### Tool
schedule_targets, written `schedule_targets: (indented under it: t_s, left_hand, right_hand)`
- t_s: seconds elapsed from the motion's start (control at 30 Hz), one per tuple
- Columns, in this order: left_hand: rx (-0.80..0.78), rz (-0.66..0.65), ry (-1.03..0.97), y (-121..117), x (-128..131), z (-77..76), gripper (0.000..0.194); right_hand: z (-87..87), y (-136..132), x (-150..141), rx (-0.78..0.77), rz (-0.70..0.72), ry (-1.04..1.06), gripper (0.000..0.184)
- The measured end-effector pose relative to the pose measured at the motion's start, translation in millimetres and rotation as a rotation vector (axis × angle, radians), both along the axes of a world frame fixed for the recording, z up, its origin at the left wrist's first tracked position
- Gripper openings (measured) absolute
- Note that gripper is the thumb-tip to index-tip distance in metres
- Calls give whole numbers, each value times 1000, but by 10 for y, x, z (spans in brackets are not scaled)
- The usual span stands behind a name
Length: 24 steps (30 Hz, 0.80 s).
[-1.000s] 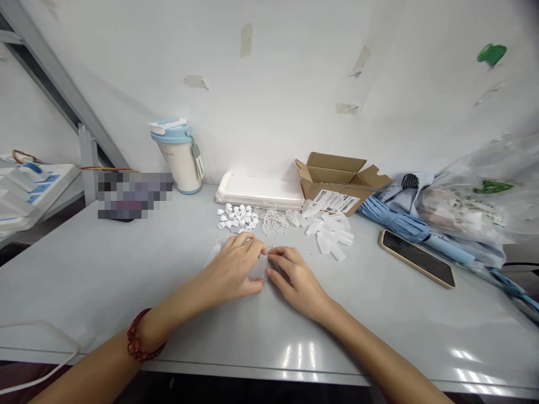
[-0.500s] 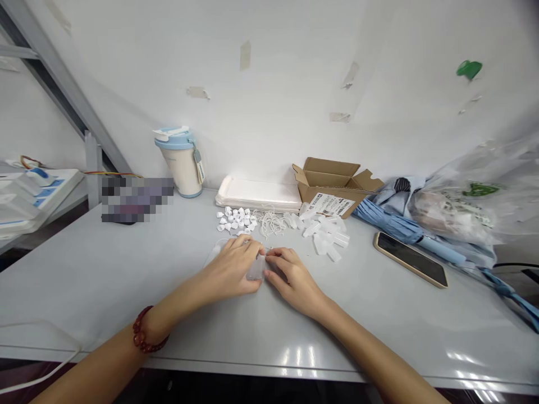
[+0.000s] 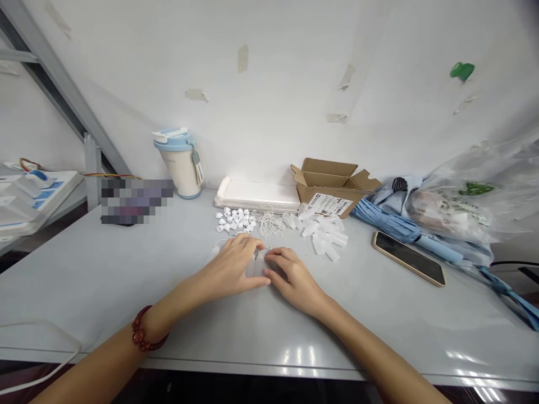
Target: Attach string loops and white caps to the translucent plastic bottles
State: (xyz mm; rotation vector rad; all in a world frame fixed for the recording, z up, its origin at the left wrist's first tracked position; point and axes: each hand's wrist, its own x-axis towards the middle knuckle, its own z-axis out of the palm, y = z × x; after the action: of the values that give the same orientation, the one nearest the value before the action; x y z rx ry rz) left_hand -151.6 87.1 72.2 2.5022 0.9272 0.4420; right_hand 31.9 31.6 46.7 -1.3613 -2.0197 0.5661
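Clear plastic (image 3: 260, 266) on grey table (image 3: 236, 331) (white wall (image 3: 278, 118) behind).

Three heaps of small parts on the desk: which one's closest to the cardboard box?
The translucent flat pieces, rightmost heap, right in front of the box. White caps are leftmost; thin cords in between.

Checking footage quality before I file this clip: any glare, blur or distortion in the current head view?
Head view: glare streaks on the table near its front edge; faint shadow on the wall beside the tumbler; a pixelated block at left; wide-angle stretching toward the sides; clear pieces between the hands hard to make out.
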Motion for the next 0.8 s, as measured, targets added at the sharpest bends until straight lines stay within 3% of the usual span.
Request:
schedule_targets:
  t_s: [0.13, 0.27, 0.5, 0.6, 0.8]
  left_hand:
    - [-9, 65, -72, 40, -3, -35, 36]
    - [30, 100, -99, 96, 18, -46, 27]
    - [264, 38, 93, 207, 254, 105, 22]
    - [394, -53, 150, 330, 458, 100, 23]
    - [461, -126, 174, 488, 751, -21, 27]
  right_hand:
    - [-32, 75, 85, 88, -29, 31, 22]
    - [-37, 210, 288, 208, -145, -21, 21]
    - [-110, 402, 701, 373, -311, -222, 25]
    - [-122, 409, 757, 340, -316, -355, 28]
    - [-105, 382, 756, 266, -384, -568, 38]
